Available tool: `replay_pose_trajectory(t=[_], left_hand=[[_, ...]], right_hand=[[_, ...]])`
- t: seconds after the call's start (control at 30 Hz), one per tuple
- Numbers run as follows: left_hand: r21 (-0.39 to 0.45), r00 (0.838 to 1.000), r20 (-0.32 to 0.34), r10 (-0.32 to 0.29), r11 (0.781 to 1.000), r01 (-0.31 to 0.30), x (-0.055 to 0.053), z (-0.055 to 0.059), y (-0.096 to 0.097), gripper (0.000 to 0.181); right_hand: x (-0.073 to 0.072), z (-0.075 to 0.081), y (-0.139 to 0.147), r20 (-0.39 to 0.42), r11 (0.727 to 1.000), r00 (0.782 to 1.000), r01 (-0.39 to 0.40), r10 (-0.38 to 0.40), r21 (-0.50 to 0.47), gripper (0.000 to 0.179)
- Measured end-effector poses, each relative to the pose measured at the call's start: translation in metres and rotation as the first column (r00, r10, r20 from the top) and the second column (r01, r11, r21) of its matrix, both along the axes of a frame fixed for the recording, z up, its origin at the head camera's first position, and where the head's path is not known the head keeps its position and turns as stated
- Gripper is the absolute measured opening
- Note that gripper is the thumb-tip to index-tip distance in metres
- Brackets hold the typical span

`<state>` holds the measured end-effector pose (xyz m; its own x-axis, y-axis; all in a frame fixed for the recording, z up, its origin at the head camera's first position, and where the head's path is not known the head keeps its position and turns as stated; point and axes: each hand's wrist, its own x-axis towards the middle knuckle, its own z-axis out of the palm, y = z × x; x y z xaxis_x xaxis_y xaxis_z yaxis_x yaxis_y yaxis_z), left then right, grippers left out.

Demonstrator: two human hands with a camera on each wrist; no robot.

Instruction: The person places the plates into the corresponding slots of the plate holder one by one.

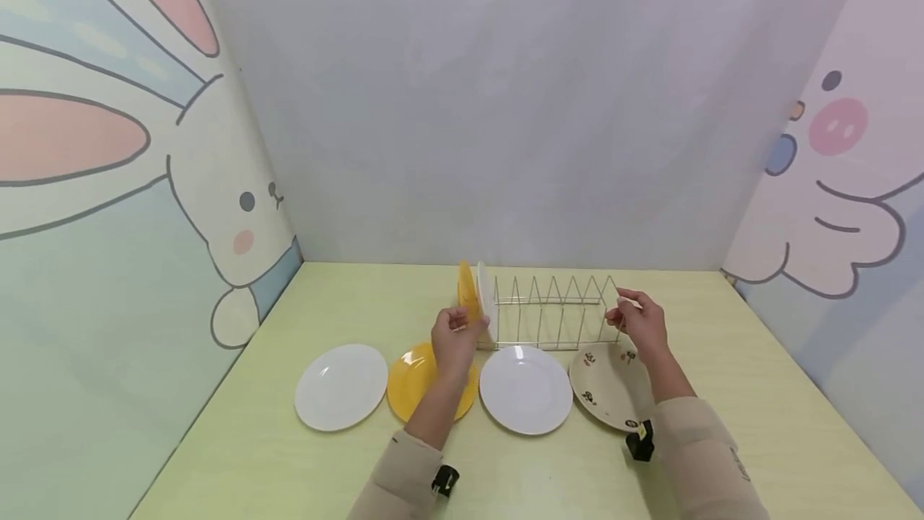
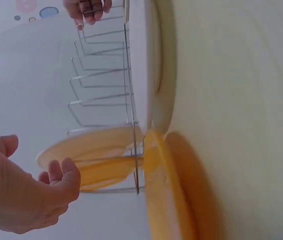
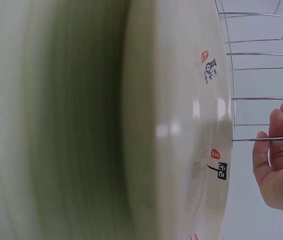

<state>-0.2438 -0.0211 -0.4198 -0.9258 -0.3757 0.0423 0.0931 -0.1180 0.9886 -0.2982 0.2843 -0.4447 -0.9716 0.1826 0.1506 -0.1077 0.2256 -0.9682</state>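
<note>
A metal wire dish rack [image 1: 559, 345] stands on the table, with a yellow plate [image 1: 466, 287] and a white plate [image 1: 484, 291] upright in its left-end slots. My left hand [image 1: 455, 347] is at the near side of these two plates. Its fingers bend loosely and the thumb stands apart in the left wrist view, with no plate gripped between them. At the rack's right end, my right hand [image 1: 642, 327] holds the end wire, with fingers and thumb around it in the right wrist view [image 3: 281, 165].
In front of the rack lie a white plate [image 1: 342, 387], a yellow plate [image 1: 411, 383] partly under my left forearm, another white plate [image 1: 525, 390] and a cream patterned plate [image 1: 609, 387]. A grey backdrop [image 1: 462, 143] rises behind the table, with cartoon-printed panels on both sides.
</note>
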Motion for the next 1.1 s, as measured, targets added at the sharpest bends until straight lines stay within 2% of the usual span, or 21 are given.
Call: replay_pose_trajectory(t=[0.1, 0.3, 0.43, 0.53, 0.57, 0.63, 0.7, 0.8, 0.93, 1.1], left_hand=[[-0.021, 0.998, 0.029, -0.048, 0.999, 0.049, 0.003, 0.008, -0.016, 0.040], [-0.021, 0.999, 0.037, -0.035, 0.999, 0.036, 0.005, 0.014, -0.037, 0.032], [-0.069, 0.999, 0.007, -0.047, 0.996, 0.047, 0.004, 0.013, -0.050, 0.029], [-0.122, 0.994, -0.028, -0.102, 0.988, 0.098, 0.004, 0.011, -0.061, 0.030], [-0.142, 0.991, -0.038, -0.127, 0.982, 0.121, 0.004, 0.011, -0.066, 0.030], [-0.209, 0.984, -0.051, -0.172, 0.965, 0.158, 0.008, 0.018, -0.074, 0.029], [-0.275, 0.975, -0.049, -0.215, 0.942, 0.194, 0.013, 0.025, -0.081, 0.028], [-0.375, 0.963, -0.055, -0.264, 0.899, 0.225, 0.014, 0.027, -0.094, 0.025], [-0.439, 0.956, -0.047, -0.290, 0.866, 0.241, 0.003, 0.007, -0.113, 0.024], [-0.478, 0.955, -0.024, -0.296, 0.842, 0.249, 0.001, -0.003, -0.124, 0.026]], right_hand=[[0.001, 0.001, 0.001, -0.003, 1.000, 1.000, 0.000, 0.000, 0.006, 0.037], [0.001, 0.003, 0.003, 0.006, 1.000, 1.000, 0.009, -0.009, 0.028, 0.038], [0.001, 0.001, 0.002, 0.008, 0.999, 1.000, 0.010, -0.010, 0.040, 0.038], [0.001, 0.000, 0.002, 0.007, 0.999, 1.000, 0.014, -0.014, 0.043, 0.038], [0.001, 0.000, 0.001, 0.007, 0.999, 1.000, 0.014, -0.014, 0.041, 0.038], [0.001, -0.001, 0.000, 0.008, 0.999, 1.000, 0.013, -0.013, 0.034, 0.038], [0.001, -0.001, -0.001, 0.009, 1.000, 1.000, 0.012, -0.012, 0.026, 0.038], [0.001, 0.000, -0.002, 0.014, 1.000, 1.000, 0.014, -0.015, 0.027, 0.039], [0.001, 0.000, -0.001, 0.018, 1.000, 1.000, 0.005, -0.006, 0.019, 0.039], [0.000, 0.000, 0.000, 0.012, 1.000, 1.000, 0.004, -0.004, 0.001, 0.038]])
